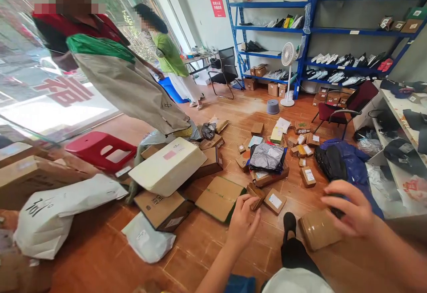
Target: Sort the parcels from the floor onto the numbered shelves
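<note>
My left hand (243, 222) is raised over the floor with its fingers bent and apart, and nothing shows in it. Just beyond it lie a flat brown cardboard box (218, 198) and a small parcel with a white label (275, 201). At the right, my right hand (355, 210) curls around a small dark object (338, 200), whose kind I cannot make out. Beneath that hand a taped brown carton (316, 229) stands beside my shoe (289, 221). A grey plastic mailer bag (267, 156) rests on the parcels farther ahead.
A long cream box (168, 164), a white sack (66, 208) and a red stool (100, 151) crowd the left. One person holds a large beige sack (126, 83); another person stands behind. Blue shelves (271, 29), a white fan (287, 75) and a dark red chair (347, 103) stand at the back.
</note>
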`<state>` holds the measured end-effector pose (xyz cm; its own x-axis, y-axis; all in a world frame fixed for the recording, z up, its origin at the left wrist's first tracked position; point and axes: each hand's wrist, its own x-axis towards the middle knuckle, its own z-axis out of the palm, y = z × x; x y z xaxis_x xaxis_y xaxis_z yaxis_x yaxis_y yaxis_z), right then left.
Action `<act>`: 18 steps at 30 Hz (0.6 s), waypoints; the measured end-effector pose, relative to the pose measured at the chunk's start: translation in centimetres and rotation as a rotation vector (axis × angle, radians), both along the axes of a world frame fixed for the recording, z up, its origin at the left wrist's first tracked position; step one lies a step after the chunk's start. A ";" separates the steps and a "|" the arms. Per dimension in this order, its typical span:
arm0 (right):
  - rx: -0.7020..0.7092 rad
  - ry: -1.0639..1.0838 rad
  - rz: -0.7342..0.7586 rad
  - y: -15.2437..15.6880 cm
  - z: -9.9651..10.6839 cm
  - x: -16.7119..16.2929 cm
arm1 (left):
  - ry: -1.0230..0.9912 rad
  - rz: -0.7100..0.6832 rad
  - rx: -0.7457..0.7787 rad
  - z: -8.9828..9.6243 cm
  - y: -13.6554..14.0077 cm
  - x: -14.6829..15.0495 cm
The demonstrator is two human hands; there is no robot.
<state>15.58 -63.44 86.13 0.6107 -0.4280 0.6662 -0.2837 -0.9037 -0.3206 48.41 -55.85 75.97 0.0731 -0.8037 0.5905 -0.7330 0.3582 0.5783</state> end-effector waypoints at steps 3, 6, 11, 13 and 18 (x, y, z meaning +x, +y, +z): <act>0.315 0.029 -0.036 -10.5 -5.9 4.2 | 0.118 0.093 0.193 -4.4 -4.4 1.7; 0.739 0.078 -0.160 -18.5 -14.1 8.1 | 0.337 0.235 0.392 -8.7 -8.0 3.0; 1.277 0.021 -0.400 -24.3 -25.3 12.5 | 0.798 0.409 0.607 -14.7 -13.7 4.3; 1.369 0.019 -0.481 -25.4 -28.0 13.6 | 1.012 0.455 0.691 -17.0 -16.2 5.0; 1.391 0.081 -0.642 -28.4 -33.2 15.1 | 1.332 0.610 0.917 -23.3 -22.9 7.8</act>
